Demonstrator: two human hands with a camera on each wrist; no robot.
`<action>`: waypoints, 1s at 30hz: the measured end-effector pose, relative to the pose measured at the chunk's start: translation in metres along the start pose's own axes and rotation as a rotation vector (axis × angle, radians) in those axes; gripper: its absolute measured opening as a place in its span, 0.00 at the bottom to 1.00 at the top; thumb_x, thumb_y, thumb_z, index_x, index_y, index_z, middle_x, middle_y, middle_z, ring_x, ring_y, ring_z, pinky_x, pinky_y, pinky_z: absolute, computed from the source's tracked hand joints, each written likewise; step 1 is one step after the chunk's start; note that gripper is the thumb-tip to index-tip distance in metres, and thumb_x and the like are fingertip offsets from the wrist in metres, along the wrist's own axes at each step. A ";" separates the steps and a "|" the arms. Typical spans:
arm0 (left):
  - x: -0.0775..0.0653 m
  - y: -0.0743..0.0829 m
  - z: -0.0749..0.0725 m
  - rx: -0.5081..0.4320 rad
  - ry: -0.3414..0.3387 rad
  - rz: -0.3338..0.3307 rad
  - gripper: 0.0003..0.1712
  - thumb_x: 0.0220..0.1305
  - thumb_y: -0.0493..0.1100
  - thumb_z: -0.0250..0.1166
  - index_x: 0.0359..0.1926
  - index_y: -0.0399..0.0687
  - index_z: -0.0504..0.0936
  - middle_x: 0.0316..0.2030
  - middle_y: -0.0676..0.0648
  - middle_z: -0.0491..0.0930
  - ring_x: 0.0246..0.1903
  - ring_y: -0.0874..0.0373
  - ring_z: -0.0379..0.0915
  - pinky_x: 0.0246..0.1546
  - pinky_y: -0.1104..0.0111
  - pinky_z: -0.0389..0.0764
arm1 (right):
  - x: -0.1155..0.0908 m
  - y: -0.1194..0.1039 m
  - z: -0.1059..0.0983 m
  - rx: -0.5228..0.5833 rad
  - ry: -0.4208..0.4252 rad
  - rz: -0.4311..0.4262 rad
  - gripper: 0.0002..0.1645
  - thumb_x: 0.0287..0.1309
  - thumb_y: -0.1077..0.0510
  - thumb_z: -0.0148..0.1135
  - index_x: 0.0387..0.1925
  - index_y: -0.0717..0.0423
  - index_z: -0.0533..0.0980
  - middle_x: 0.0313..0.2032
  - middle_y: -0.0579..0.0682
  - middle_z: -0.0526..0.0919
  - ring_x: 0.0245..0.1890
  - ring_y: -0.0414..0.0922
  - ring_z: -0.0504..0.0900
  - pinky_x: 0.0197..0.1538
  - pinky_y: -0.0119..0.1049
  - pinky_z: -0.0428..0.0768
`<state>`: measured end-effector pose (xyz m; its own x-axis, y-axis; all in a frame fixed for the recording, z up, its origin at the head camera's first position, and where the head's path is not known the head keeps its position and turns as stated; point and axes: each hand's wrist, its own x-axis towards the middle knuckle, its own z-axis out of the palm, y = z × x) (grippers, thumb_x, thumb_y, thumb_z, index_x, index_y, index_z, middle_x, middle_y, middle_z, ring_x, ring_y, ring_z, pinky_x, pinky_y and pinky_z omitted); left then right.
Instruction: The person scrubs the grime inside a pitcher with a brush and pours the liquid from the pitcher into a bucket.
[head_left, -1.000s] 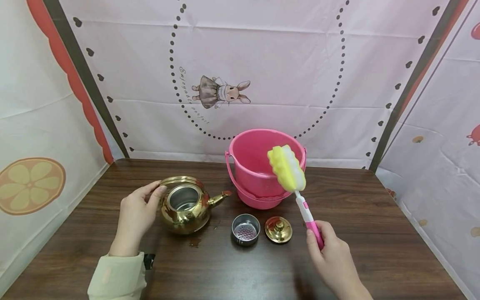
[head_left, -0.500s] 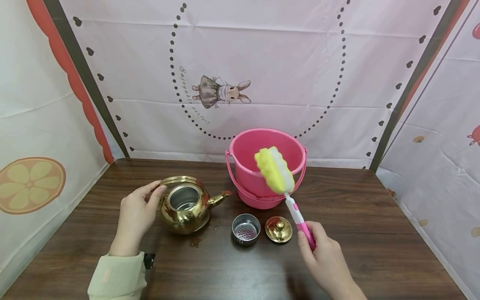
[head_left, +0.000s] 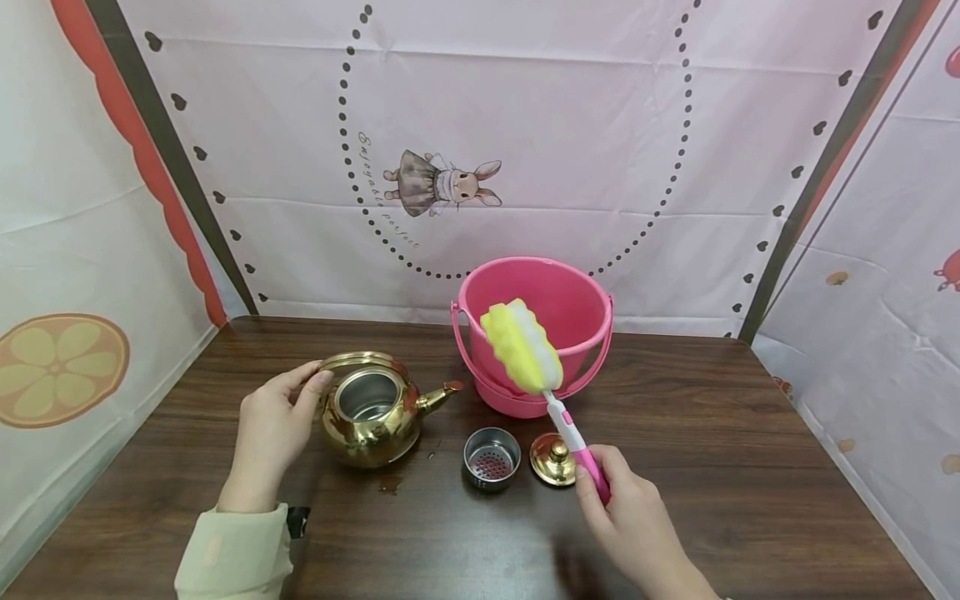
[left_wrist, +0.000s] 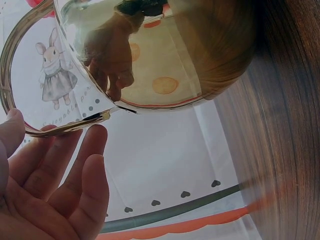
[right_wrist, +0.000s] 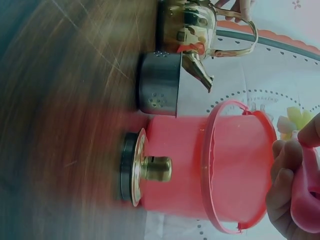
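Note:
My left hand (head_left: 279,425) pinches the handle (left_wrist: 55,131) of a shiny gold teapot (head_left: 371,433) that stands on the table without its lid. The pot's opening faces up, and its spout points right. In my right hand (head_left: 626,517) is the pink and white handle of a sponge brush (head_left: 525,346), whose yellow and white head is held up in front of the bucket. Below the brush lies the gold lid (head_left: 551,460), partly covered by the brush handle. A metal strainer cup (head_left: 491,460) stands between teapot and lid, with holes in its bottom.
A pink bucket (head_left: 592,300) stands at the back middle of the dark wooden table (head_left: 420,542), its handle hanging down in front. Small wet drops (head_left: 390,483) lie near the teapot. Printed cloth (head_left: 600,125) hangs behind and at both sides.
My right hand has moved left with the sponge brush, from the bucket's right side to its left front. The left hand and teapot have stayed in place.

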<state>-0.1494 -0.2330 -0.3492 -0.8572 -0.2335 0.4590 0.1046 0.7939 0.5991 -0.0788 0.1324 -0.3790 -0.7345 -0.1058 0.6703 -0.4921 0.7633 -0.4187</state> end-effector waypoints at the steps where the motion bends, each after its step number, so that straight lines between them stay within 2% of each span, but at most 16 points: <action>1: 0.000 0.000 0.000 0.000 0.000 0.000 0.25 0.69 0.53 0.55 0.54 0.37 0.79 0.46 0.32 0.81 0.38 0.40 0.79 0.35 0.48 0.76 | 0.000 0.000 0.000 -0.001 -0.001 -0.003 0.14 0.48 0.66 0.67 0.36 0.53 0.74 0.16 0.32 0.58 0.16 0.25 0.56 0.18 0.17 0.57; 12: 0.000 -0.001 0.000 0.005 -0.006 -0.007 0.26 0.69 0.54 0.54 0.54 0.38 0.79 0.46 0.32 0.81 0.37 0.41 0.80 0.33 0.50 0.77 | 0.000 -0.004 0.005 0.009 -0.022 -0.032 0.14 0.47 0.66 0.67 0.36 0.53 0.74 0.17 0.31 0.57 0.16 0.25 0.54 0.18 0.16 0.56; 20: 0.000 0.000 0.000 0.012 -0.007 -0.011 0.26 0.69 0.54 0.54 0.54 0.38 0.79 0.46 0.33 0.81 0.35 0.43 0.79 0.29 0.58 0.75 | 0.000 -0.006 0.010 0.010 -0.028 -0.057 0.14 0.47 0.66 0.67 0.36 0.53 0.74 0.16 0.31 0.57 0.16 0.24 0.54 0.18 0.15 0.54; 30: 0.000 0.000 0.000 0.013 0.005 -0.001 0.25 0.69 0.53 0.55 0.53 0.38 0.80 0.43 0.33 0.82 0.32 0.45 0.79 0.26 0.61 0.73 | 0.001 -0.009 0.016 0.005 -0.027 -0.109 0.14 0.45 0.65 0.67 0.36 0.54 0.74 0.16 0.31 0.56 0.16 0.24 0.53 0.19 0.15 0.53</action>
<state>-0.1499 -0.2331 -0.3493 -0.8550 -0.2371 0.4613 0.0970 0.8007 0.5912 -0.0822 0.1157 -0.3845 -0.6890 -0.2048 0.6952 -0.5715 0.7434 -0.3474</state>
